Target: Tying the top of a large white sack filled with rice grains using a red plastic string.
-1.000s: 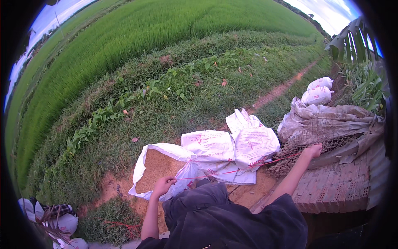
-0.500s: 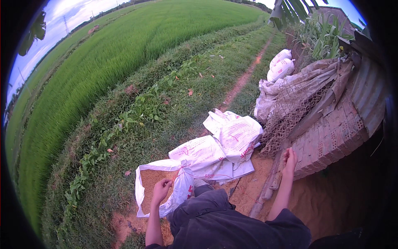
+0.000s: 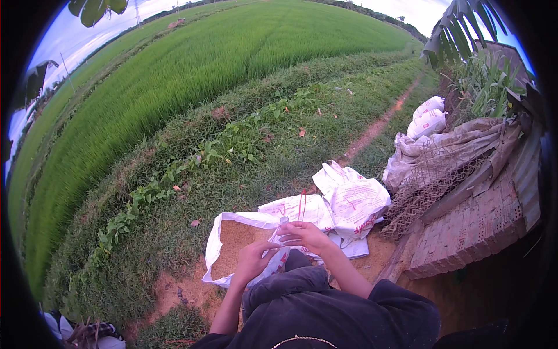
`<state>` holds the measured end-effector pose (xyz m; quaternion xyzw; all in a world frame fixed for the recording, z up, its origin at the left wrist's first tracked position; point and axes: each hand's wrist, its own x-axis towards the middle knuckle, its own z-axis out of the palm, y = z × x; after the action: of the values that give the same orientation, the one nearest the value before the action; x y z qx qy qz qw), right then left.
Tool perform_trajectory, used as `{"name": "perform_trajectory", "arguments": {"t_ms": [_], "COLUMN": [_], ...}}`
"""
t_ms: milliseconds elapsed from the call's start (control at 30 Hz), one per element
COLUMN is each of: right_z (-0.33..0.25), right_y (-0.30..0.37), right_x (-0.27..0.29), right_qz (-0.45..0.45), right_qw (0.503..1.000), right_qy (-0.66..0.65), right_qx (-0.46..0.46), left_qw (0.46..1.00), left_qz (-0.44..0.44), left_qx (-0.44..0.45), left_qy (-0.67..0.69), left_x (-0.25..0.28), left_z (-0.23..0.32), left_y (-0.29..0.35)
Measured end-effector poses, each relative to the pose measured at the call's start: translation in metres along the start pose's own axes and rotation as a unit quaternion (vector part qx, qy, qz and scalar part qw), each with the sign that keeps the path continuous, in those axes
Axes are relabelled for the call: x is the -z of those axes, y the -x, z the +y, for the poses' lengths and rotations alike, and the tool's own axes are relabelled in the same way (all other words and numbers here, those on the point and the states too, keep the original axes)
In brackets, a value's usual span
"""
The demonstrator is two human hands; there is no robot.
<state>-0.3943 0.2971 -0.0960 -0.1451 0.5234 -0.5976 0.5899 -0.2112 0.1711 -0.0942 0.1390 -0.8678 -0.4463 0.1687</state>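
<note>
A white woven sack (image 3: 214, 247) stands open in front of me, full of loose golden-brown husk-like material (image 3: 235, 241). My left hand (image 3: 254, 260) is closed with its fingertips pinching the sack's right rim. Just beyond it, my right hand (image 3: 305, 235) is closed on a gathered, twisted bit of the same rim. A thin red string (image 3: 302, 203) sticks up beside the right hand; whether the fingers hold it too I cannot make out. Flat white sacks (image 3: 357, 200) with red print lie in a pile to the right of the open one.
Brown husk (image 3: 381, 249) covers the ground near a low brick wall (image 3: 471, 232). Netting (image 3: 424, 186) and old sheeting (image 3: 465, 142) drape over the wall. Two filled white sacks (image 3: 427, 123) lie farther off beside a dirt path (image 3: 381, 131). Grass and a green field (image 3: 232, 64) stretch leftward.
My right hand has come leftward from near the brick wall to the sack's rim. My left hand has moved right and pinches the rim. The red string now stands up; the view has shifted.
</note>
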Motion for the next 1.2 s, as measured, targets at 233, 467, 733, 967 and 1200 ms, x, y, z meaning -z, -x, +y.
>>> {"name": "perform_trajectory", "arguments": {"t_ms": [233,467,733,967,1200], "right_z": [-0.036,-0.080,-0.121,-0.157,-0.184], "right_y": [-0.040,-0.033,-0.018,-0.013,-0.001], "right_x": [0.030,0.049,0.039,0.058,0.063], "right_qz": [0.247,0.452,0.445,0.396,0.333], "right_qw": [0.931,0.807,0.790,0.795,0.810], "right_qy": [-0.190,-0.085,-0.004,0.004,-0.043], "right_qx": [0.189,0.370,0.421,0.460,0.481], "left_qw": [0.994,0.973,0.963,0.955,0.958], "left_qz": [-0.085,-0.086,-0.077,-0.065,-0.061], "left_qx": [0.067,0.208,0.252,0.270,0.263], "left_qy": [0.009,0.054,0.064,0.099,0.094], "left_x": [-0.004,-0.004,-0.006,-0.015,-0.024], "left_z": [-0.021,-0.044,-0.075,-0.103,-0.117], "left_y": [0.052,0.086,0.103,0.121,0.126]}}
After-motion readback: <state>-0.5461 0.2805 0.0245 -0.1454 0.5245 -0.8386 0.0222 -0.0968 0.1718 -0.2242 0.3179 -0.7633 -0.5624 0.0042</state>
